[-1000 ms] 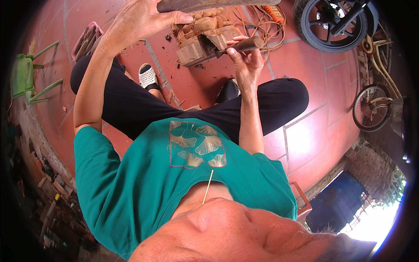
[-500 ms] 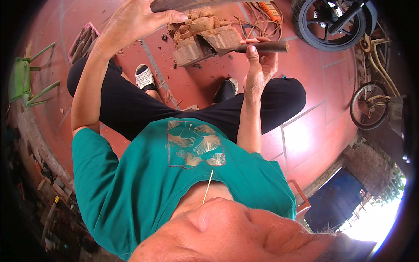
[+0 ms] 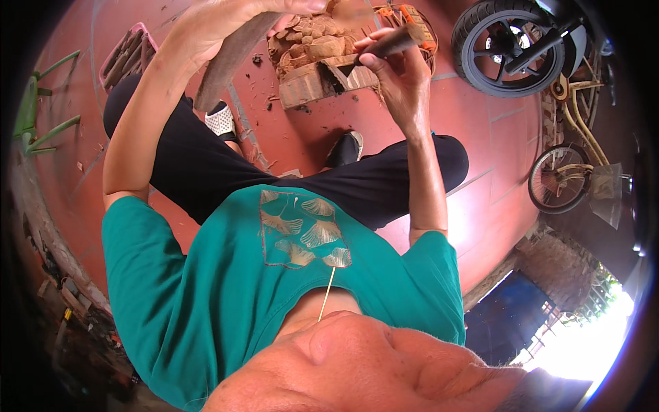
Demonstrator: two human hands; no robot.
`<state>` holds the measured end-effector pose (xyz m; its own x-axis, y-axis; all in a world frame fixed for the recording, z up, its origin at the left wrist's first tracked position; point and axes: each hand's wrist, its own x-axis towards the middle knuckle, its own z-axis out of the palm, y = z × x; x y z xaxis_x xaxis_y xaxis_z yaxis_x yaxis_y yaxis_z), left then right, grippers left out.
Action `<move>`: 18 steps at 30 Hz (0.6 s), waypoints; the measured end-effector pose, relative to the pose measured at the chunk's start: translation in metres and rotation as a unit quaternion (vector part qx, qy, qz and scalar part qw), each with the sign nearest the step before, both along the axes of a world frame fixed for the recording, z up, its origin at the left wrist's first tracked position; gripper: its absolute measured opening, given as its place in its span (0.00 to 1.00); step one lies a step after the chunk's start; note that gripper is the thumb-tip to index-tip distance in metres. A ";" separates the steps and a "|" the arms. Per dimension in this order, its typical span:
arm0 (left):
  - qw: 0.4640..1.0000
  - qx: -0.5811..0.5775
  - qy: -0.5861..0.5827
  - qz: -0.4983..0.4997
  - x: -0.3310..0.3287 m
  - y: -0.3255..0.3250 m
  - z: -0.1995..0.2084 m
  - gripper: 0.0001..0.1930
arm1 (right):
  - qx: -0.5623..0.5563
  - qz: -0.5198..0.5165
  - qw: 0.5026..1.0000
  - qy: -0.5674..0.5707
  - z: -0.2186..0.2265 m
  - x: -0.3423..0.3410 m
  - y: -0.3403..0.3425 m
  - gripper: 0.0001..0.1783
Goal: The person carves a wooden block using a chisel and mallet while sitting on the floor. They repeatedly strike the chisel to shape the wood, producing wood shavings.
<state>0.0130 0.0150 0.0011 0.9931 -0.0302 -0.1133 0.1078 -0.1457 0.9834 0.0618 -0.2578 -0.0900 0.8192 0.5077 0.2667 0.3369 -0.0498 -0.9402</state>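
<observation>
A carved block of brown wood (image 3: pixel 322 51) with a flat-sided base stands on the floor in front of me. My left hand (image 3: pixel 226 24), partly cut off by the top edge, grips a long, slightly curved wooden club (image 3: pixel 230 65). The club's thick end hangs down toward my left knee. At the right of the carving, my right hand (image 3: pixel 403 82) is closed round the dark wooden handle (image 3: pixel 398 41) of a chisel. Its blade is blurred, and I cannot tell whether it touches the wood.
A pink basket (image 3: pixel 137 51) of tools lies beyond my left knee, near a green chair (image 3: pixel 31 117). Behind the carving at right is a round basket (image 3: pixel 431 38) with cord and an orange tool. A motorbike wheel (image 3: pixel 508 48) and a bicycle wheel (image 3: pixel 559 178) stand at right.
The club has swung so its thick end points down toward me. My right hand has turned the chisel, tilting the handle's end upward, and has shifted slightly up.
</observation>
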 end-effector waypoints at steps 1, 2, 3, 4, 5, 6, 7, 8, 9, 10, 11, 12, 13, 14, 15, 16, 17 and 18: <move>0.999 -0.032 -0.020 -0.005 -0.001 -0.001 -0.001 0.22 | -0.012 0.023 1.000 -0.002 0.001 0.007 0.004 0.18; 0.997 -0.064 -0.041 -0.010 -0.003 -0.001 -0.003 0.19 | -0.027 0.037 0.999 -0.014 0.002 0.013 0.009 0.18; 0.996 -0.070 -0.052 -0.005 -0.005 0.001 -0.008 0.21 | -0.044 0.045 0.998 -0.024 0.001 0.018 0.013 0.18; 0.995 -0.075 -0.063 -0.001 -0.008 0.002 -0.013 0.23 | -0.062 0.052 0.996 -0.035 0.000 0.021 0.017 0.18; 0.994 -0.080 -0.074 0.003 -0.010 0.003 -0.015 0.25 | -0.079 0.060 0.994 -0.045 -0.001 0.024 0.021 0.19; 0.994 -0.080 -0.069 0.020 -0.016 0.001 -0.014 0.28 | -0.092 0.060 0.992 -0.055 -0.001 0.025 0.024 0.19; 0.994 -0.079 -0.064 0.036 -0.026 -0.003 -0.009 0.32 | -0.104 0.059 0.991 -0.061 0.000 0.026 0.026 0.19; 0.994 -0.073 -0.073 0.045 -0.031 -0.003 -0.015 0.31 | -0.116 0.058 0.989 -0.067 0.002 0.026 0.028 0.19; 0.993 -0.065 -0.082 0.057 -0.037 -0.002 -0.019 0.31 | -0.127 0.059 0.988 -0.073 0.002 0.026 0.030 0.19; 0.991 -0.050 -0.105 0.060 -0.045 0.002 -0.037 0.26 | -0.118 0.063 0.988 -0.078 0.001 0.027 0.031 0.19; 0.989 -0.035 -0.128 0.062 -0.050 0.004 -0.048 0.21 | -0.110 0.068 0.988 -0.084 -0.002 0.029 0.031 0.19; 0.989 -0.026 -0.114 0.088 -0.055 -0.002 -0.044 0.15 | -0.101 0.071 0.988 -0.089 -0.005 0.030 0.031 0.19; 0.989 -0.026 -0.109 0.099 -0.058 -0.003 -0.047 0.16 | -0.105 0.069 0.988 -0.088 -0.006 0.030 0.031 0.19; 0.988 -0.026 -0.103 0.109 -0.062 -0.003 -0.054 0.16 | -0.110 0.068 0.988 -0.088 -0.007 0.030 0.030 0.19; 0.987 -0.025 -0.098 0.122 -0.067 -0.002 -0.059 0.16 | -0.112 0.068 0.987 -0.088 -0.007 0.029 0.030 0.19; 0.986 -0.022 -0.096 0.132 -0.070 -0.003 -0.063 0.16 | -0.114 0.069 0.987 -0.085 -0.007 0.029 0.031 0.19; 0.985 -0.019 -0.095 0.141 -0.072 -0.004 -0.067 0.17 | -0.115 0.071 0.987 -0.082 -0.007 0.029 0.032 0.19; 0.984 -0.016 -0.094 0.148 -0.073 -0.005 -0.071 0.17 | -0.117 0.071 0.987 -0.078 -0.008 0.028 0.032 0.19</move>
<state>-0.0602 0.0103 -0.0697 0.9622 0.2635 0.0693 -0.0431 -0.1039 0.9937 0.0903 -0.2255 -0.0976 0.6934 0.6771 0.2464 0.4966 -0.2014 -0.8443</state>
